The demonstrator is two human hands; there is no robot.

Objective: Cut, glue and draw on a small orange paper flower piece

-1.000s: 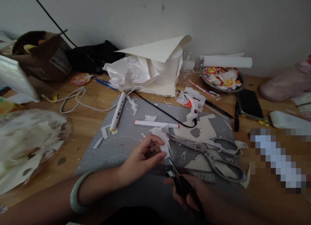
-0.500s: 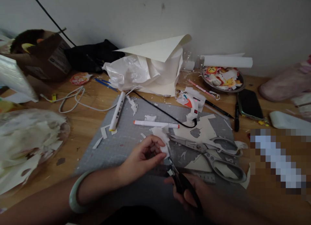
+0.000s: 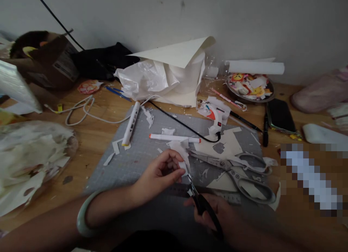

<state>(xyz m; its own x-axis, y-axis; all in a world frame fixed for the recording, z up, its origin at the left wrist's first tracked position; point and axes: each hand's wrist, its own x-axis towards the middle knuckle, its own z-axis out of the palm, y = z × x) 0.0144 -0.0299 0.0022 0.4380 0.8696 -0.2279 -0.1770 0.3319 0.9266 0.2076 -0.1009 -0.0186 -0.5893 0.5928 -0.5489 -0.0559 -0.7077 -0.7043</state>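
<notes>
My left hand (image 3: 159, 174) pinches a small white paper piece (image 3: 181, 153) above the grey cutting mat (image 3: 136, 157). A pale green bangle sits on that wrist. My right hand (image 3: 214, 214) grips small black-handled scissors (image 3: 199, 197), whose blades point up into the lower edge of the paper piece. A metal ruler (image 3: 217, 194) lies on the mat just under both hands.
Large silver scissors (image 3: 239, 172), a white marker (image 3: 174, 137), another marker (image 3: 131, 124) and a glue gun (image 3: 216, 118) with a black cord lie on the mat among paper scraps. Behind are rolled paper (image 3: 176, 70), a plate of stickers (image 3: 248, 87) and a phone (image 3: 280, 116).
The scissor blades have closed further into the paper piece and moved slightly left. The view has shifted a little; both hands stay in place.
</notes>
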